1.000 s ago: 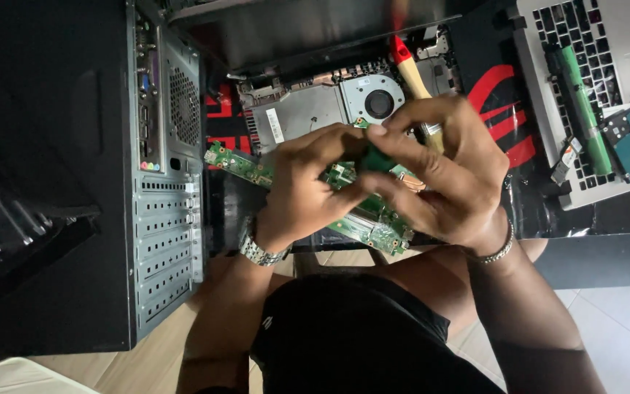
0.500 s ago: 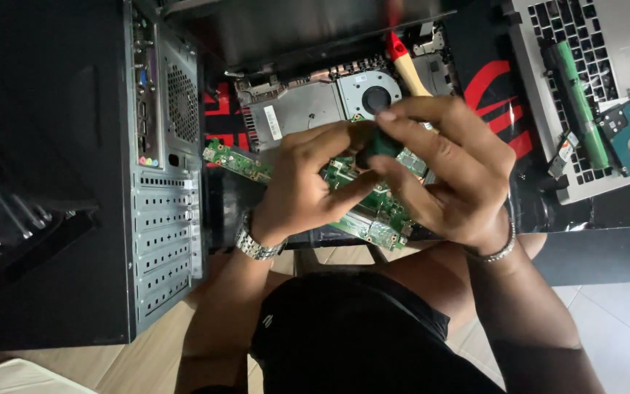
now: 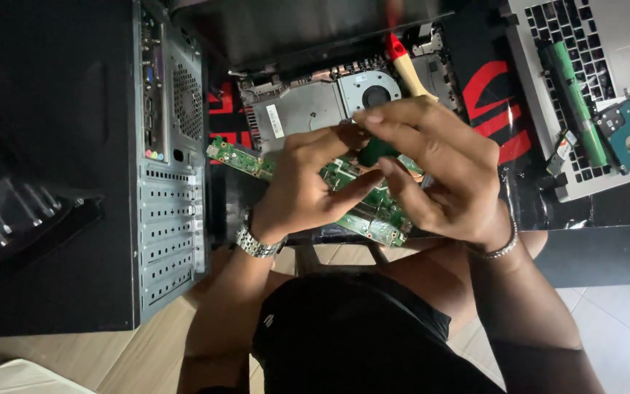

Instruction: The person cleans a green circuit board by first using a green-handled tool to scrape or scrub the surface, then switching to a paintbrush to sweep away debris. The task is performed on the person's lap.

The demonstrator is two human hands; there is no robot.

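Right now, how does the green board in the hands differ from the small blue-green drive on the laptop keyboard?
The long green circuit board is held up in both hands, left hand and right hand; the small blue-green hard drive lies untouched on the silver laptop keyboard. The board is long, narrow and partly hidden by fingers; the drive is compact, squarish and fully visible. Both are loose computer parts.

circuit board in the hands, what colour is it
Green circuit board, with small components on it; the head view shows it.

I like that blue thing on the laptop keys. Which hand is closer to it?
Right. The right hand is over the green circuit board, apart from the blue-green square hard drive; the left hand is farther away.
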